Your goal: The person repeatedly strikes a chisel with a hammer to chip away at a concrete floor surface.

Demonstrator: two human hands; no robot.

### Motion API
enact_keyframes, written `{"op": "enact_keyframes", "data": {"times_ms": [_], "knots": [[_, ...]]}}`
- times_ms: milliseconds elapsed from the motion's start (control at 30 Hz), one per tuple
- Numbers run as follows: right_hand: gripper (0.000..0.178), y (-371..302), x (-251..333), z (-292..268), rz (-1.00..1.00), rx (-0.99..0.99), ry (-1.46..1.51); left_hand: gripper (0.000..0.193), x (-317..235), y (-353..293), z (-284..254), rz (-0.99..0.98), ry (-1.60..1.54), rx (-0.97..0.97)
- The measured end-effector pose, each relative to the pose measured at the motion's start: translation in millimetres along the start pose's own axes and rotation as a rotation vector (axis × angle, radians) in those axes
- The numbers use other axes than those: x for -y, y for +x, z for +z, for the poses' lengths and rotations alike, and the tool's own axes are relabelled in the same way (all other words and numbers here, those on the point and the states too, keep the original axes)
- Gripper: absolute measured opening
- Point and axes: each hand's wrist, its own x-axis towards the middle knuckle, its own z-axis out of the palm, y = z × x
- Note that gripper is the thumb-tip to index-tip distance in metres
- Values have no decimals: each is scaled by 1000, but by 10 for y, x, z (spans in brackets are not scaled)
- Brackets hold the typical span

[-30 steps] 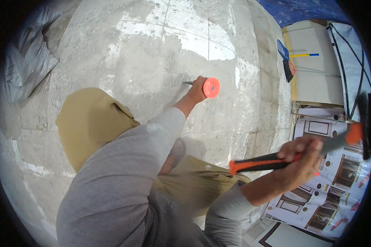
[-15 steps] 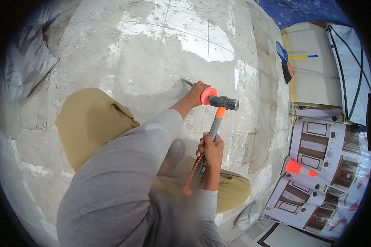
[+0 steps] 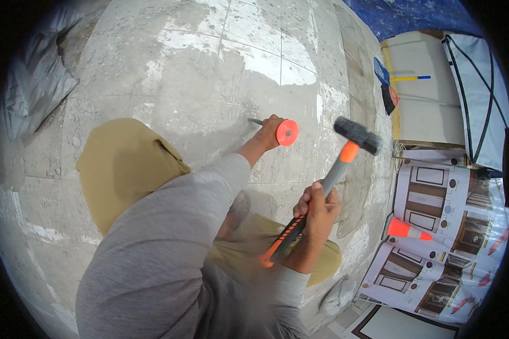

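My left hand (image 3: 270, 133) is closed around a chisel (image 3: 256, 121) with a round red guard (image 3: 287, 133) at its struck end. The chisel slants low over the rough grey floor (image 3: 203, 113), its tip at or near the surface. In my right hand (image 3: 320, 212) is a sledgehammer (image 3: 335, 174) with a black head and a grey and orange handle, gripped around the middle. The hammer head hangs to the right of the guard, apart from it. Patches of white show on the floor ahead of the chisel.
To the right lie printed sheets with door pictures (image 3: 435, 192), a small orange and white cone (image 3: 408, 229), and a blue and black brush-like tool (image 3: 385, 85). A blue tarp (image 3: 418, 22) covers the far right corner. Grey plastic sheeting (image 3: 37, 85) lies far left.
The hammer has swung from the chisel's guard up and to the right with my right hand. My left hand and the chisel have stayed nearly in place.
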Motion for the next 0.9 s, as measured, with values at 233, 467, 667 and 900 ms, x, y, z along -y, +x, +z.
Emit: {"op": "enact_keyframes", "data": {"times_ms": [233, 467, 667, 900], "knots": [[14, -20, 836, -59, -481, -107, -46, 20, 78, -19, 18, 6, -254, -278], [8, 206, 1065, 81, -737, -264, 41, 40, 135, -28, -98, -54, -201, -204], [15, 383, -1051, 78, 165, 120, -382, 28, 211, 2, -89, -19, -235, -25], [16, 120, -725, -187, 340, -22, -34, 20, -11, -62, 144, 81, 5, 53]]}}
